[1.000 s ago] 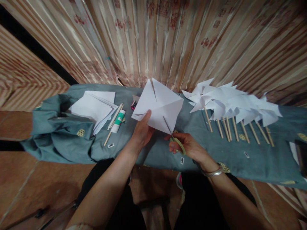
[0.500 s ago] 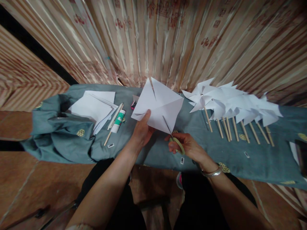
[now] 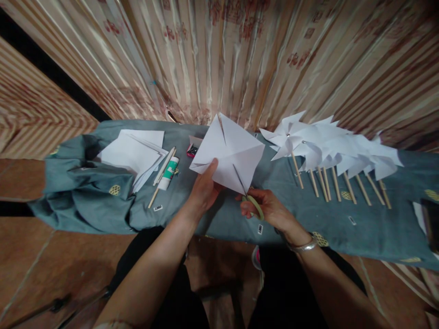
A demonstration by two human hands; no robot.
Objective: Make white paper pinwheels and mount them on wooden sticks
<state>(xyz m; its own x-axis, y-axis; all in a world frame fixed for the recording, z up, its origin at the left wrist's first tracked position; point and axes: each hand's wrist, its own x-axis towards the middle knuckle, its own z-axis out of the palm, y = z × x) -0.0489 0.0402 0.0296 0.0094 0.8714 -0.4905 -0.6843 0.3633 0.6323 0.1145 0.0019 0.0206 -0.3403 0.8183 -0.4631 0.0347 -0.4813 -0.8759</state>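
Note:
My left hand [image 3: 203, 188] grips a white square paper sheet [image 3: 229, 151] by its lower left edge, holding it up over the table. The sheet is creased along its diagonals and shows cuts running in from the corners. My right hand [image 3: 265, 209] is closed on green-handled scissors [image 3: 249, 196], whose blades reach into the sheet's lower corner. A metal bangle sits on my right wrist.
A grey-green cloth [image 3: 78, 192] covers the table. A stack of white paper [image 3: 132, 153], wooden sticks and a glue stick [image 3: 168, 173] lie at left. A row of finished white pinwheels on sticks [image 3: 329, 151] lies at right. A striped curtain hangs behind.
The sheet has shifted slightly to the right and my left thumb has slid up along it. The scissors stay in the lower corner cut.

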